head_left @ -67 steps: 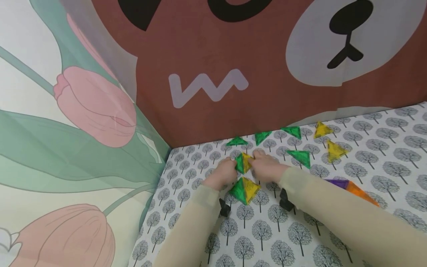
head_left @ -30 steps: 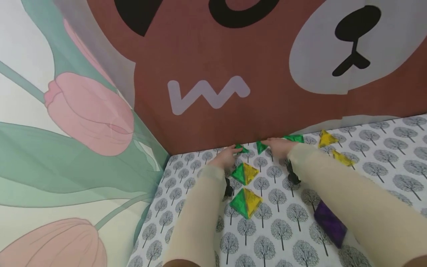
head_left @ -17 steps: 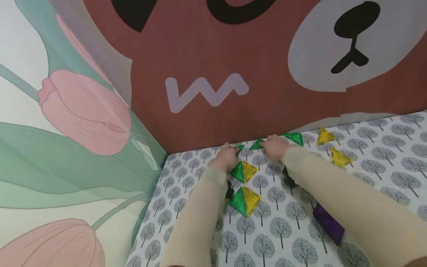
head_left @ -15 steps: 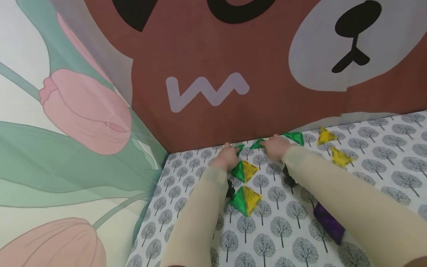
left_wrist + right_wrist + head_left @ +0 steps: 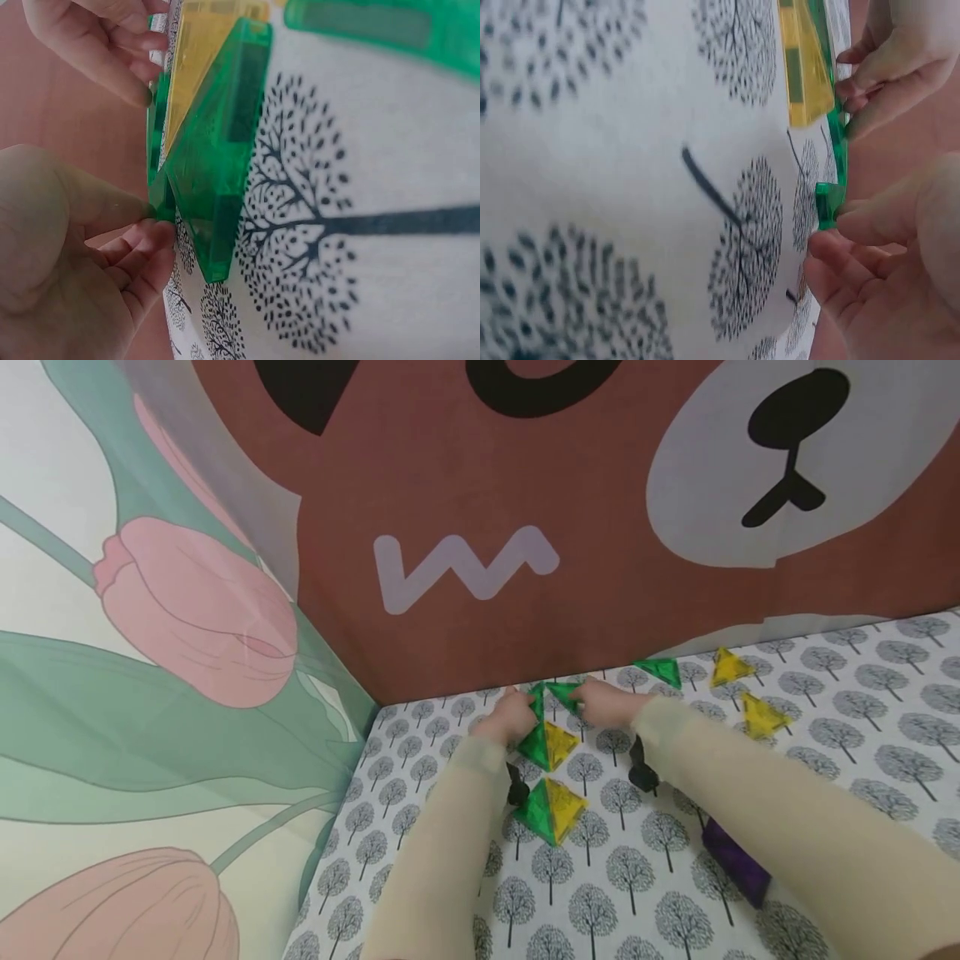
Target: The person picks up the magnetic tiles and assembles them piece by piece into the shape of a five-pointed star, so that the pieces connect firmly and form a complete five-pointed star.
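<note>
Two green triangular magnetic tiles stand near the back wall in the head view. My left hand (image 5: 512, 717) pinches the left green tile (image 5: 537, 702) between thumb and fingers. The right green tile (image 5: 564, 694) is pinched in my right hand (image 5: 606, 703), its tip close to the first. Just in front lies a green-and-yellow pair of tiles (image 5: 558, 746), its green half touching or nearly touching the left tile. A second green-and-yellow pair (image 5: 568, 810) lies nearer. In the right wrist view, a green tile's edge (image 5: 829, 204) shows at my right fingertips.
Farther right lie another green triangle (image 5: 660, 671) and two yellow triangles, one behind (image 5: 727, 668) and one in front (image 5: 762, 716). A purple tile (image 5: 735, 862) is partly hidden by my right sleeve. The brown printed wall (image 5: 450, 643) borders the tree-patterned cloth (image 5: 420, 752).
My hands have left the farther green-and-yellow pair and moved back to two green triangles. The right one has slid left toward the other, and the left one has turned toward the pair.
</note>
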Available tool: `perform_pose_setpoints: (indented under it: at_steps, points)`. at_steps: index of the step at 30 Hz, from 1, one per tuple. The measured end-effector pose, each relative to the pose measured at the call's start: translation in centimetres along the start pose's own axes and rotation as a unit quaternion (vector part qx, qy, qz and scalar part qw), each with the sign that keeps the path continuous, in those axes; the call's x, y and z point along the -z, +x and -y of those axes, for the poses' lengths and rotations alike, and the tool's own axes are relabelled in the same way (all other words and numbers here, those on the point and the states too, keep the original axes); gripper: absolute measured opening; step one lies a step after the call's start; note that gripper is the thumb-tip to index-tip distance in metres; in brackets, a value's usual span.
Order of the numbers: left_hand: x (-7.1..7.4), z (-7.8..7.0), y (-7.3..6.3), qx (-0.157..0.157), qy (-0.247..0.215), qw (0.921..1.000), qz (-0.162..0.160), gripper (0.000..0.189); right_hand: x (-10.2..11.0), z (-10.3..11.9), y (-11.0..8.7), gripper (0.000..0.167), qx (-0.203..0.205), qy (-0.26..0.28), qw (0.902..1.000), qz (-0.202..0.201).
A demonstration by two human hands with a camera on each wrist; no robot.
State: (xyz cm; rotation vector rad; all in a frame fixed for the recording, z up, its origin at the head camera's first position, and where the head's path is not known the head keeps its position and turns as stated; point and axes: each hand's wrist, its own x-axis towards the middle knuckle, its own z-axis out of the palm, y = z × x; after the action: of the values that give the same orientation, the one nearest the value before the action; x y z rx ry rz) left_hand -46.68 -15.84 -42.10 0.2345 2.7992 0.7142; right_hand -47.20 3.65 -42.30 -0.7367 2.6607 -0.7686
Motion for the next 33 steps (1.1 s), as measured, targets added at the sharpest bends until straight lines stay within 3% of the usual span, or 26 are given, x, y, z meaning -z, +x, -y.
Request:
perform_pose_setpoints:
  at_steps: [4, 6, 10, 13, 17, 21, 25, 29, 33]
  points:
    - [0.0, -0.2, 0.0, 0.001, -0.014, 0.9999, 0.004, 0.050, -0.3, 0.3, -0.2, 0.047, 0.045, 0.013, 0.9989, 0.000]
    - [0.0, -0.3, -0.1, 0.001, -0.030, 0.9995, 0.008, 0.050, -0.4, 0.4, -0.3, 0.046, 0.050, 0.017, 0.9986, -0.010]
    - [-0.1, -0.5, -0.2, -0.005, -0.039, 0.9992, 0.003, 0.049, -0.7, 0.5, -0.5, 0.045, 0.040, -0.035, 0.9969, -0.057]
    - [-0.3, -0.5, -0.3, -0.019, 0.013, 0.9997, -0.013, 0.046, -0.9, 0.4, -0.5, 0.048, 0.027, -0.086, 0.9940, -0.063]
    - [-0.6, -0.6, -0.4, -0.033, 0.086, 0.9956, -0.016, 0.045, -1.3, -0.2, -0.5, 0.052, 0.003, -0.103, 0.9945, -0.018]
    - [-0.6, -0.7, -0.3, -0.037, 0.099, 0.9943, -0.009, 0.045, -1.1, -0.4, -0.6, 0.054, -0.008, -0.089, 0.9960, -0.007]
    - [-0.9, -0.8, 0.1, -0.047, 0.100, 0.9939, -0.003, 0.045, -0.1, -0.8, -2.2, 0.060, -0.015, -0.045, 0.9985, -0.026]
    - [-1.0, -0.8, 0.4, -0.057, 0.137, 0.9889, -0.004, 0.046, 1.6, -2.0, -4.7, 0.061, -0.009, -0.024, 0.9986, -0.046]
    - [-0.7, -2.5, 0.0, -0.065, 0.116, 0.9910, -0.016, 0.058, 4.5, -3.7, -8.6, 0.061, -0.009, -0.018, 0.9983, -0.055]
